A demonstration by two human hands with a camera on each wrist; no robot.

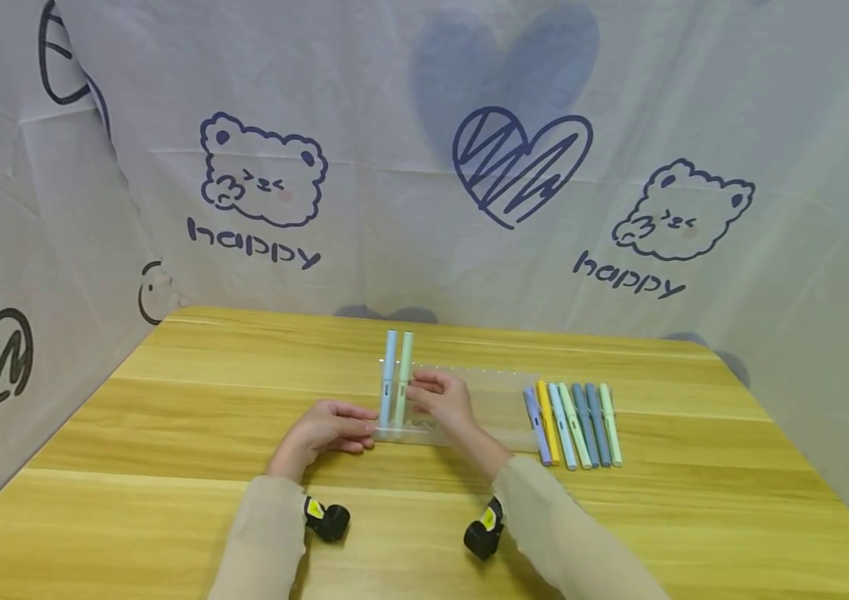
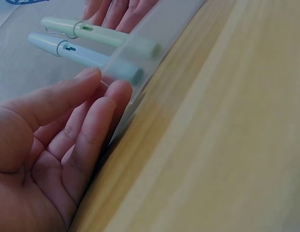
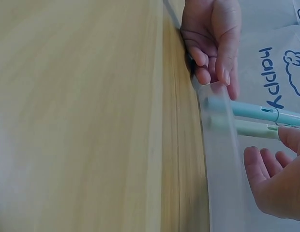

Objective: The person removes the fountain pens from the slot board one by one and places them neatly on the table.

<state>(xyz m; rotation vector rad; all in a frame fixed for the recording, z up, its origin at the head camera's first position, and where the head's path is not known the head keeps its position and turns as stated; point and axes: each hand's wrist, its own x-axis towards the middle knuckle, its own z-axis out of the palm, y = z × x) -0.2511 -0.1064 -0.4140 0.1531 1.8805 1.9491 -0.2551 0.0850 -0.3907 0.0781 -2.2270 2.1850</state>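
A clear plastic pen holder (image 1: 469,442) lies on the table, with a light blue pen (image 1: 389,379) and a light green pen (image 1: 403,383) standing side by side at its left end. My left hand (image 1: 330,429) pinches that end's front corner between thumb and fingers, as the left wrist view (image 2: 67,130) of the hand also shows. Beside the green pen is my right hand (image 1: 445,400). Its thumb (image 3: 291,139) touches or nearly touches the pen, while the other fingers (image 3: 256,166) stay apart from it, loosely bent. The pens' lower ends show blurred through the holder's frosted front wall (image 3: 220,159).
To the right, several pens lie in a row: a purple pen (image 1: 536,425), a yellow pen (image 1: 547,423), and blue and green ones, partly at the holder's right end. White cloth (image 1: 394,275) with drawings hangs behind and beside the wooden table (image 1: 132,467).
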